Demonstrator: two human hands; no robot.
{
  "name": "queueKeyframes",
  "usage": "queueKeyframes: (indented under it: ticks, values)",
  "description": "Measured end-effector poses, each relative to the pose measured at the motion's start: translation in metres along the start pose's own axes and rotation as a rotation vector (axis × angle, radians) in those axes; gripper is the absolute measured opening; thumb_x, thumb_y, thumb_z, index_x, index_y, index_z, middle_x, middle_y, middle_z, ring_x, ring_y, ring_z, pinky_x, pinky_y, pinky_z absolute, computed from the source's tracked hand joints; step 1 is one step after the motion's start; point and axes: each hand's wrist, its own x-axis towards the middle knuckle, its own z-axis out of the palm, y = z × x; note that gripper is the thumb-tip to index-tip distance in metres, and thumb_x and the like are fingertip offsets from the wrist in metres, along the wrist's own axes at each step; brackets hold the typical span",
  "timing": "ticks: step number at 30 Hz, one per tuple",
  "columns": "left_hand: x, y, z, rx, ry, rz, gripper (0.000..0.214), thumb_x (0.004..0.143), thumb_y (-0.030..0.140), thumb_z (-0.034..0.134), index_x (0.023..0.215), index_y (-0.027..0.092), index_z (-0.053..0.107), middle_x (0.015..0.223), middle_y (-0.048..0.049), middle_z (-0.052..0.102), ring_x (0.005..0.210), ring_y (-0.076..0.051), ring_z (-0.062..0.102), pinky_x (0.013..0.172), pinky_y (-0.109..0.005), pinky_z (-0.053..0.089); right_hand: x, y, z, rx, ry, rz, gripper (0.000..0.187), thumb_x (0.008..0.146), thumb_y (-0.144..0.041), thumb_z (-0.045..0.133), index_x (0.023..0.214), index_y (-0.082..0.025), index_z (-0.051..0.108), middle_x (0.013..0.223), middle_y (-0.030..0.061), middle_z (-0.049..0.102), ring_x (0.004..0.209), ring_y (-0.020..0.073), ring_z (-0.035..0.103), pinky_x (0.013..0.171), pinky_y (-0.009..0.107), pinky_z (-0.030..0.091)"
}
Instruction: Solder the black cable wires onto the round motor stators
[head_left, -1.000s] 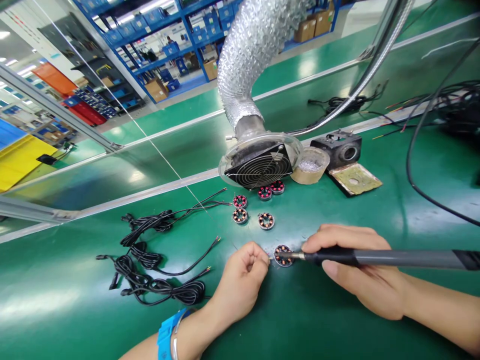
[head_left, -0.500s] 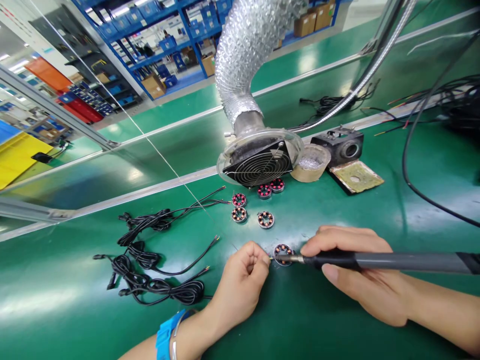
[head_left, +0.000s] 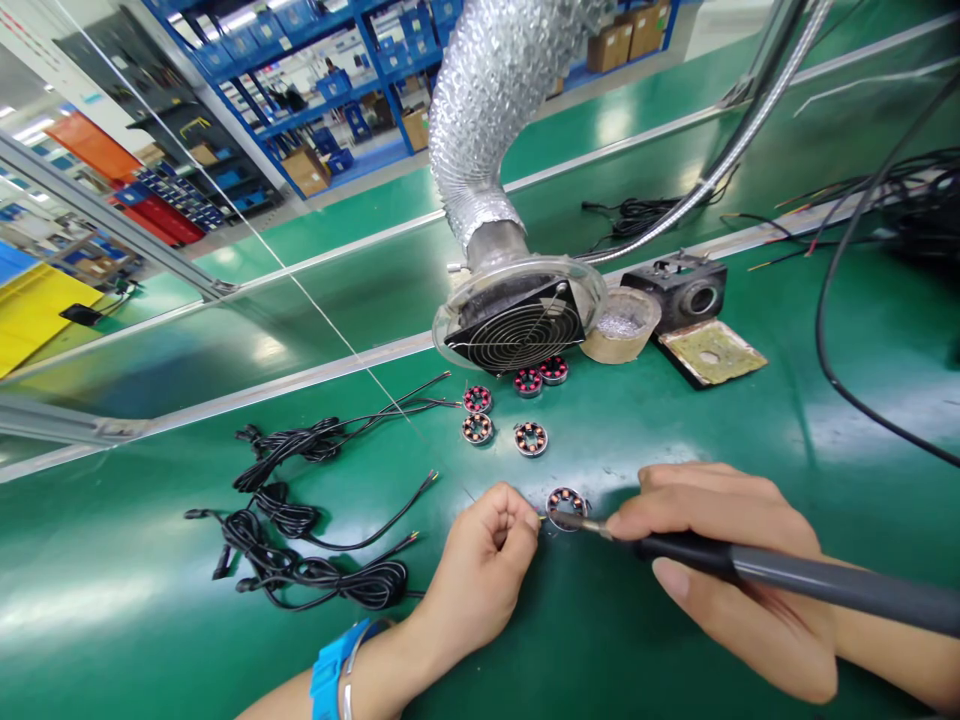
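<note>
My right hand (head_left: 720, 565) grips a dark soldering iron (head_left: 750, 565) like a pen, its metal tip touching a small round coil stator (head_left: 566, 503) on the green mat (head_left: 622, 640). My left hand (head_left: 480, 565) is curled in a pinch just left of that stator, holding something thin that reaches toward it; I cannot make out what. A blue strap (head_left: 328, 675) is on my left wrist. Several more stators (head_left: 530, 438) lie beyond, toward the fume fan.
A fume extractor fan (head_left: 517, 325) on a silver flexible duct (head_left: 502, 110) faces the work. Right of it sit a solder-filled ring (head_left: 621, 325), a black iron stand (head_left: 682, 290) and a yellowish sponge (head_left: 711, 352). Black cable bundles (head_left: 300, 510) lie left; loose cables (head_left: 862, 200) right.
The soldering iron's handle has tilted down toward the lower right and my right hand has shifted slightly lower. The tip stays at the stator. My left hand holds its pinch.
</note>
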Motion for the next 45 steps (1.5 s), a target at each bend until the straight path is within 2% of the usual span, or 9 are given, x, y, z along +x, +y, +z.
queueKeyframes:
  ticks: [12,16,20,25,28,31,36,40,45]
  values:
    - [0.001,-0.001,0.0,-0.012,0.0,-0.016,0.026,0.091,0.039,0.053,0.074,0.019,0.047,0.057,0.0086,0.033,0.052,-0.009,0.026,0.048,-0.021,0.022,-0.002,0.001,-0.003,-0.019,-0.007,0.007,0.029,0.079,-0.012,0.05,0.104,-0.02,0.064,0.063,0.0002,0.057,0.048,0.0136,0.045,0.047,0.03,0.031]
    - [0.001,-0.002,-0.002,-0.038,-0.018,-0.041,0.027,0.092,0.04,0.052,0.076,0.019,0.047,0.057,0.0084,0.035,0.051,-0.008,0.026,0.048,-0.02,0.022,-0.001,0.005,-0.002,-0.05,0.024,-0.033,0.032,0.082,-0.015,0.051,0.112,-0.019,0.063,0.066,0.0017,0.06,0.05,0.0149,0.048,0.048,0.03,0.036]
    - [0.001,-0.005,-0.008,-0.077,-0.108,-0.087,0.028,0.095,0.041,0.047,0.078,0.019,0.049,0.058,0.0067,0.045,0.048,-0.007,0.027,0.047,-0.021,0.021,0.001,0.013,0.01,-0.174,0.041,-0.035,0.035,0.089,-0.009,0.05,0.122,-0.021,0.059,0.07,-0.0008,0.063,0.054,0.012,0.056,0.05,0.024,0.044]
    - [0.0,-0.006,-0.013,-0.108,-0.183,-0.081,0.031,0.097,0.044,0.045,0.078,0.02,0.049,0.06,0.0049,0.049,0.048,-0.008,0.03,0.048,-0.022,0.022,0.001,0.026,0.035,-0.255,-0.012,-0.125,0.027,0.09,-0.007,0.051,0.112,-0.019,0.062,0.078,0.0021,0.067,0.063,0.0122,0.061,0.058,0.023,0.049]
    - [-0.002,-0.002,-0.015,-0.038,-0.216,-0.039,0.032,0.098,0.041,0.043,0.076,0.019,0.05,0.063,0.004,0.048,0.053,-0.009,0.034,0.051,-0.023,0.026,0.001,0.03,0.044,-0.293,-0.062,-0.168,0.026,0.09,-0.006,0.051,0.109,-0.021,0.061,0.078,0.0018,0.066,0.064,0.0127,0.06,0.058,0.024,0.047]
    - [-0.006,0.006,-0.015,0.123,-0.23,0.049,0.033,0.1,0.038,0.039,0.075,0.019,0.05,0.066,0.0026,0.049,0.059,-0.011,0.04,0.057,-0.024,0.031,0.002,0.03,0.047,-0.318,-0.047,-0.191,0.027,0.089,-0.003,0.05,0.106,-0.021,0.061,0.074,0.0006,0.064,0.061,0.0126,0.058,0.057,0.024,0.045]
    - [-0.011,0.017,-0.017,0.389,-0.207,0.184,0.022,0.1,0.029,0.037,0.084,0.021,0.05,0.078,0.0005,0.056,0.072,-0.015,0.05,0.068,-0.027,0.036,0.002,0.026,0.044,-0.312,-0.028,-0.158,0.026,0.089,-0.006,0.049,0.108,-0.02,0.058,0.071,-0.0012,0.061,0.058,0.0119,0.056,0.057,0.023,0.045]
    - [-0.012,0.017,-0.018,0.41,-0.207,0.172,0.02,0.101,0.028,0.035,0.087,0.021,0.049,0.08,0.0006,0.057,0.074,-0.015,0.052,0.069,-0.027,0.037,0.0,0.023,0.04,-0.274,-0.086,-0.145,0.032,0.087,-0.004,0.048,0.112,-0.021,0.057,0.073,-0.0017,0.062,0.059,0.0117,0.056,0.058,0.023,0.046]
    - [-0.011,0.015,-0.016,0.353,-0.207,0.156,0.02,0.101,0.031,0.035,0.088,0.021,0.047,0.079,0.0011,0.057,0.074,-0.015,0.052,0.068,-0.027,0.038,-0.004,0.021,0.04,-0.355,-0.089,-0.197,0.032,0.084,-0.004,0.047,0.109,-0.02,0.058,0.069,-0.0025,0.056,0.058,0.0118,0.053,0.057,0.024,0.042]
